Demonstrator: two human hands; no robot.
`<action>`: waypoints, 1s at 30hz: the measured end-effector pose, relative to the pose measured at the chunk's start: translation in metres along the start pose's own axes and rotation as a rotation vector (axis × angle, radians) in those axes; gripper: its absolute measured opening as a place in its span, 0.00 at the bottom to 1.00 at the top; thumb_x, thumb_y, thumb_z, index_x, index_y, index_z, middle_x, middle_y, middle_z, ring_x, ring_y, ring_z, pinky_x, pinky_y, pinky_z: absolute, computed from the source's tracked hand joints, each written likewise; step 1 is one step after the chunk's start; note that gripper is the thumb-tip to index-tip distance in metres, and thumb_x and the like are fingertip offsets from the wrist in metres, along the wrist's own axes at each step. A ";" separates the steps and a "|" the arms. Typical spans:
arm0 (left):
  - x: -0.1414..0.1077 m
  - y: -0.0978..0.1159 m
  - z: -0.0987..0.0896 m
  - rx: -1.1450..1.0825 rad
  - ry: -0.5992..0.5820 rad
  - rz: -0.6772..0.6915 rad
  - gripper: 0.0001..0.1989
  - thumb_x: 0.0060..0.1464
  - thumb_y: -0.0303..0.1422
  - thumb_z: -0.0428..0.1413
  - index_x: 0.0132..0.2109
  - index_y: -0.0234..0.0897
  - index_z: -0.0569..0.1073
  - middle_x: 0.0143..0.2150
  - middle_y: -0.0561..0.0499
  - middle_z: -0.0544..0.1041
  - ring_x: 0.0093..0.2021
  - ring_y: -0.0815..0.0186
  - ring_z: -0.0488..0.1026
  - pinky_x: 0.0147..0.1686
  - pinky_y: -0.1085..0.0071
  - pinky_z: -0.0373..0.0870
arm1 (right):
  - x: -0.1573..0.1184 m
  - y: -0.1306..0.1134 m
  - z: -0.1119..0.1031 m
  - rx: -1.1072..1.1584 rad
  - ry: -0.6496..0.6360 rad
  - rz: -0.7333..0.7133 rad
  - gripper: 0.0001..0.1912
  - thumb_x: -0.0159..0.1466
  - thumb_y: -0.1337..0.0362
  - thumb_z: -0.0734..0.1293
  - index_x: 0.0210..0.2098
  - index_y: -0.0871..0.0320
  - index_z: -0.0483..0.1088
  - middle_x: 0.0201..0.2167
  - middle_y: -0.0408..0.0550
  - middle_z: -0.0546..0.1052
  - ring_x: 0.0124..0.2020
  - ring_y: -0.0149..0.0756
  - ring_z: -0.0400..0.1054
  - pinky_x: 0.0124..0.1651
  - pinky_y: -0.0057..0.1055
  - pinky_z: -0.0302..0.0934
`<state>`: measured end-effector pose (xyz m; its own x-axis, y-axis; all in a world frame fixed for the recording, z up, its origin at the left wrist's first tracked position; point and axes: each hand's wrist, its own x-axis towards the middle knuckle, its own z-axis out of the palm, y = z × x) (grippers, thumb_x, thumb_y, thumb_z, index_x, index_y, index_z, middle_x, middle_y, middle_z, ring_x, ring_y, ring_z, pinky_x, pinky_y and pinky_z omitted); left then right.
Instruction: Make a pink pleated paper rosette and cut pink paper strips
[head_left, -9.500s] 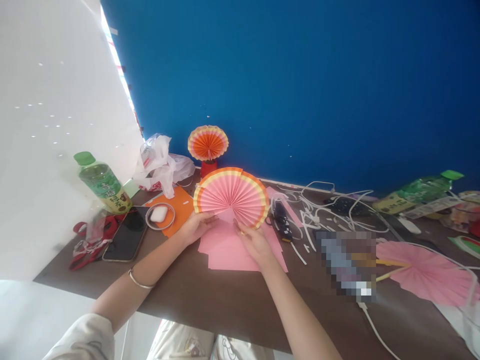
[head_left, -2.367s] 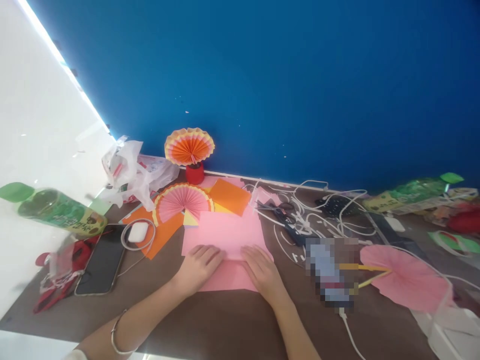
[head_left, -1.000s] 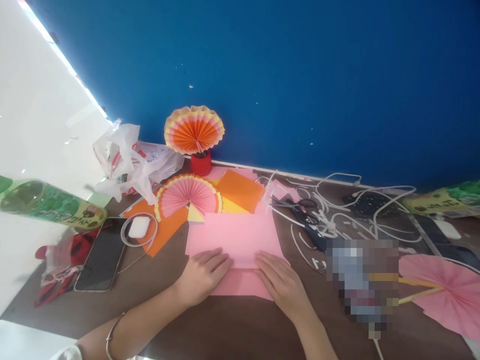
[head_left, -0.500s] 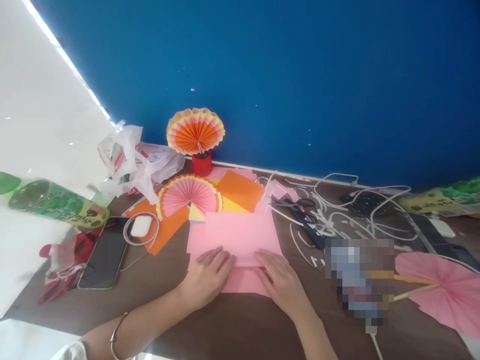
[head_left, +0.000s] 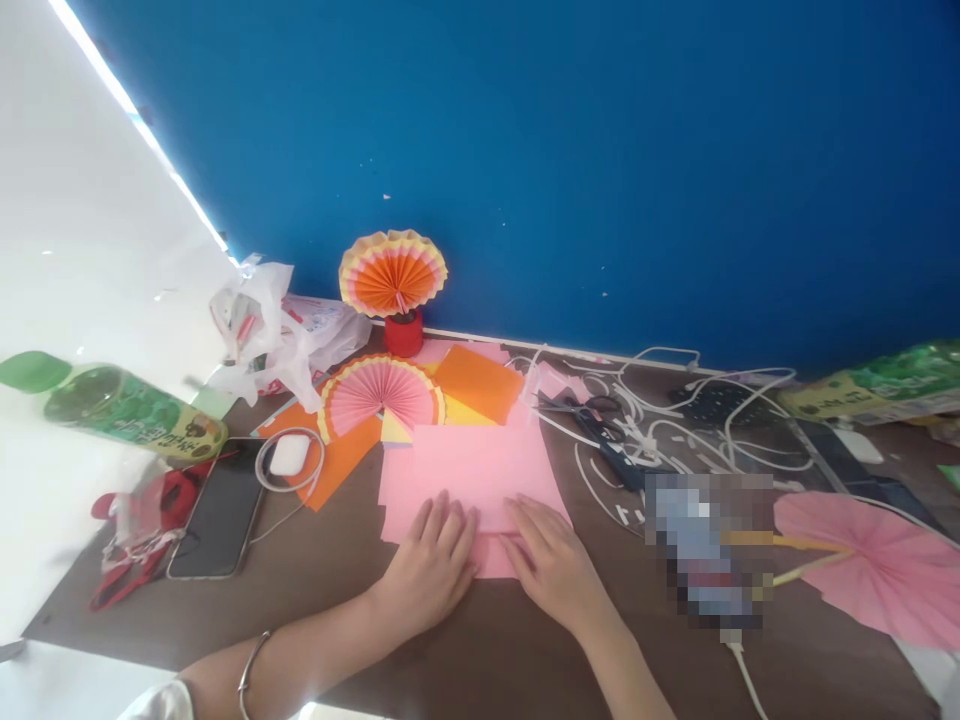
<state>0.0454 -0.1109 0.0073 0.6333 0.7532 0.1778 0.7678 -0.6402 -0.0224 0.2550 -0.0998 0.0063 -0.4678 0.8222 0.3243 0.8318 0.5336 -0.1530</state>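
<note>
Pink paper sheets [head_left: 480, 470] lie stacked at the middle of the brown table, the top one with its near edge folded or lifted under the fingers. My left hand [head_left: 435, 560] rests palm down on the left of that edge, fingers spread slightly. Opposite it, my right hand [head_left: 551, 560] lies flat on the right part of the same edge, its fingers extended and thumb toward the middle. Just behind the sheets are a pleated pink fan with yellow and orange rim [head_left: 386, 390] and orange paper [head_left: 480, 383].
An orange pleated rosette [head_left: 394, 275] stands on a red holder [head_left: 403, 334] by the blue wall. At left are a phone [head_left: 217, 510], a green bottle [head_left: 135, 410] and plastic bags [head_left: 262, 320]. White cables [head_left: 739, 400], scissors [head_left: 592, 405] and a pink fan [head_left: 877, 565] lie right.
The view has shifted slightly. My left hand has moved a little toward the middle along the paper's near edge, and its fingers cover more of the lower pink sheet.
</note>
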 end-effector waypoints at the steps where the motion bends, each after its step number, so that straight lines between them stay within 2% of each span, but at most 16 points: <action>1: 0.000 0.000 0.000 0.004 -0.001 0.004 0.25 0.59 0.36 0.40 0.61 0.28 0.55 0.56 0.38 0.65 0.59 0.50 0.57 0.55 0.55 0.52 | 0.000 -0.001 0.000 -0.006 0.020 -0.003 0.17 0.61 0.65 0.60 0.49 0.62 0.67 0.45 0.56 0.74 0.48 0.43 0.67 0.50 0.41 0.63; 18: -0.004 -0.002 0.006 -0.044 0.030 0.015 0.27 0.60 0.37 0.39 0.62 0.24 0.50 0.59 0.29 0.58 0.59 0.49 0.57 0.56 0.52 0.48 | 0.003 0.000 0.008 0.019 0.126 -0.013 0.16 0.61 0.66 0.59 0.47 0.62 0.68 0.41 0.55 0.75 0.44 0.42 0.69 0.48 0.40 0.65; 30: -0.003 0.001 0.008 -0.049 0.048 -0.009 0.26 0.59 0.38 0.40 0.59 0.23 0.54 0.59 0.27 0.58 0.58 0.48 0.59 0.56 0.53 0.49 | 0.005 -0.001 0.010 0.004 0.147 -0.032 0.15 0.60 0.67 0.60 0.45 0.62 0.68 0.40 0.54 0.76 0.44 0.42 0.69 0.48 0.41 0.64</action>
<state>0.0451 -0.1131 -0.0015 0.6202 0.7516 0.2248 0.7670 -0.6410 0.0271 0.2487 -0.0947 -0.0016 -0.4452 0.7667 0.4625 0.8156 0.5604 -0.1438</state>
